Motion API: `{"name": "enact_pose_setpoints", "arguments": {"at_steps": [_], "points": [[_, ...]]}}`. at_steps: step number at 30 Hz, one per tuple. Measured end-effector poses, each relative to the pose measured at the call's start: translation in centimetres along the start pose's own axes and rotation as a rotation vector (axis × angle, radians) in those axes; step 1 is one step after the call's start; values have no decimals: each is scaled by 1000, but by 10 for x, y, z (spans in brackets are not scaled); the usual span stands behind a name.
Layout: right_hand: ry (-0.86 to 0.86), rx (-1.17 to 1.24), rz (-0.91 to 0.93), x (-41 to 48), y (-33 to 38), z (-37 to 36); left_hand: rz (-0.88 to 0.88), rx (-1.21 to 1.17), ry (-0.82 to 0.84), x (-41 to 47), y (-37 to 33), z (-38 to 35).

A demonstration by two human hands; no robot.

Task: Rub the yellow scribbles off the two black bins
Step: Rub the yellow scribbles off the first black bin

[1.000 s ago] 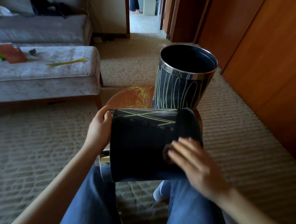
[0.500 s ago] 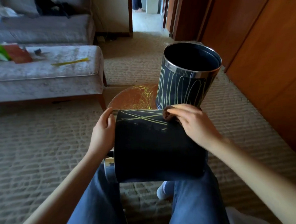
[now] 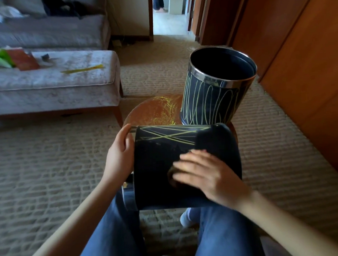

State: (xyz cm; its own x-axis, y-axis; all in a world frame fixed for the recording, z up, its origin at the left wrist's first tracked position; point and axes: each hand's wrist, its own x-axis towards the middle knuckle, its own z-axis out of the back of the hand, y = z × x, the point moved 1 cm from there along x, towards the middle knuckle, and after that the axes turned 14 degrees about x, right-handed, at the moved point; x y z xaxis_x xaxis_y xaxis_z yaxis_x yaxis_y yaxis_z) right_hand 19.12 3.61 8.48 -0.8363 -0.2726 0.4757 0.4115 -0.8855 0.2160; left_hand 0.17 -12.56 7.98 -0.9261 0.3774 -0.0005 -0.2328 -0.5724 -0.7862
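A black bin (image 3: 156, 164) lies on its side across my lap, with yellow lines (image 3: 168, 136) crossing its far upper part. My left hand (image 3: 119, 156) grips its left end by the metal rim. My right hand (image 3: 204, 173) lies flat on the bin's middle, blurred by motion, its straight fingers pressing a small dark pad (image 3: 171, 174) against the surface. The second black bin (image 3: 212, 103) stands upright just beyond, open end up, its side covered in yellow loops.
The upright bin stands on a round wooden stool (image 3: 153, 113) that also bears yellow marks. A grey bench (image 3: 49, 89) with papers and a yellow strip (image 3: 82, 69) is at the left. Wooden cupboard doors (image 3: 308, 60) line the right, and carpet covers the floor.
My right hand has slid with the pad from the bin's far top edge back toward me, onto the middle of its side. The left hand keeps its hold.
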Motion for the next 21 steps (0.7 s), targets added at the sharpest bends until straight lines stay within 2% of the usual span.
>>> {"name": "enact_pose_setpoints", "arguments": {"at_steps": [4, 6, 8, 10, 13, 15, 18, 21], "points": [[-157, 173, -408, 37, -45, 18, -13, -6, -6, -8, 0, 1], [-160, 170, -507, 44, -53, 23, -27, 2, -5, -12, 1, 1], [-187, 82, -418, 36, -39, 16, -35, 19, 0, -11, 1, 1], [-171, 10, -242, 15, -11, 3, -29, 29, 12, -6, -1, 0], [25, -102, 73, -19, 20, -25, -20, 27, 29, 2, -3, -1], [108, -117, 202, -28, 25, -38, -24, 26, 26, 2, -2, -1], [115, -101, 267, -16, 21, -31, -49, 16, 12, -7, 4, -1], [19, -4, 99, 17, 7, -14, -89, -5, -5, -19, 12, -1]]}}
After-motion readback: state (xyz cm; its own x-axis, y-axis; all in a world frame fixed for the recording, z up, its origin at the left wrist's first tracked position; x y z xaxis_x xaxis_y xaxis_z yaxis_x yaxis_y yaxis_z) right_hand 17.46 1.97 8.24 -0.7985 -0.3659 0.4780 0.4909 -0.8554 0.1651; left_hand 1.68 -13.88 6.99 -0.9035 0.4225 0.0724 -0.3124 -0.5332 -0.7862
